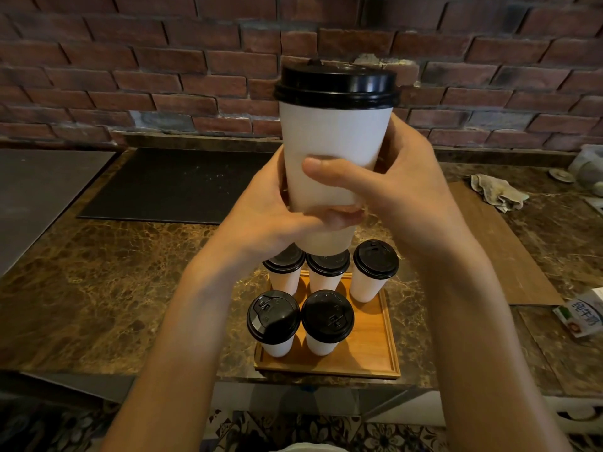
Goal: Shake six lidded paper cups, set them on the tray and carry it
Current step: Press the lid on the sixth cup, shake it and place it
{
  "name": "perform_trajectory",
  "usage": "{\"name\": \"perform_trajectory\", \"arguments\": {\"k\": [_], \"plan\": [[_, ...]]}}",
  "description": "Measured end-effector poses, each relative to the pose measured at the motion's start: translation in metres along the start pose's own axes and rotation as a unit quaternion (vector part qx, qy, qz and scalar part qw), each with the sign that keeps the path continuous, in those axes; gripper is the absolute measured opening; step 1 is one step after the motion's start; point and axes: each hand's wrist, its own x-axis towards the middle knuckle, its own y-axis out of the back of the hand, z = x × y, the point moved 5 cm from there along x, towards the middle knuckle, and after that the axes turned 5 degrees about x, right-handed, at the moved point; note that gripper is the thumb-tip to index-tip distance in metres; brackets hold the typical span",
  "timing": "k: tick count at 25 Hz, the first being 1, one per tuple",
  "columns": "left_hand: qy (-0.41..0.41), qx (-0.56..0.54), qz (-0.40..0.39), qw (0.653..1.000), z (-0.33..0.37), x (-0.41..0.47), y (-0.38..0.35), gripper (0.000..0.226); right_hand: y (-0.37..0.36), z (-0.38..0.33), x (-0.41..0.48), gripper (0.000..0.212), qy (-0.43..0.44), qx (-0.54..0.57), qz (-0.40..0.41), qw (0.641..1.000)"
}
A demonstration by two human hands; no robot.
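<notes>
I hold a white paper cup [332, 141] with a black lid upright, high above the counter. My left hand [270, 210] wraps its lower left side and my right hand [391, 187] grips it from the right, thumb across the front. Below, a wooden tray [368, 347] at the counter's front edge carries several lidded white cups: two in front [273, 321] [327, 319] and three behind [375, 269], the back left ones partly hidden by my hands and the held cup. The tray's front right corner is bare.
A marble counter [130, 272] runs below a brick wall. A black mat [176, 184] lies at the back, a wooden board [499, 249] to the right with a crumpled cloth [496, 190] beyond it. A printed carton [584, 318] lies at the right edge.
</notes>
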Motion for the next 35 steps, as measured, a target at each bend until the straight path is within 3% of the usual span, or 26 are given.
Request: {"name": "perform_trajectory", "arguments": {"k": [10, 23, 29, 35], "plan": [[0.008, -0.032, -0.046, 0.998, -0.001, -0.002, -0.005, 0.068, 0.001, 0.008, 0.001, 0.054, -0.019, 0.077, -0.082, 0.993], [0.023, 0.052, 0.077, 0.995, -0.013, 0.007, -0.003, 0.073, -0.001, 0.014, 0.008, 0.067, -0.036, -0.041, 0.022, 0.998], [0.020, 0.081, 0.085, 0.993, -0.017, 0.008, -0.007, 0.087, -0.002, 0.020, 0.007, 0.071, -0.051, -0.063, 0.066, 0.995], [0.029, 0.065, 0.060, 0.996, -0.012, 0.008, -0.006, 0.075, 0.005, 0.015, 0.008, 0.066, -0.035, -0.044, 0.049, 0.997]]}}
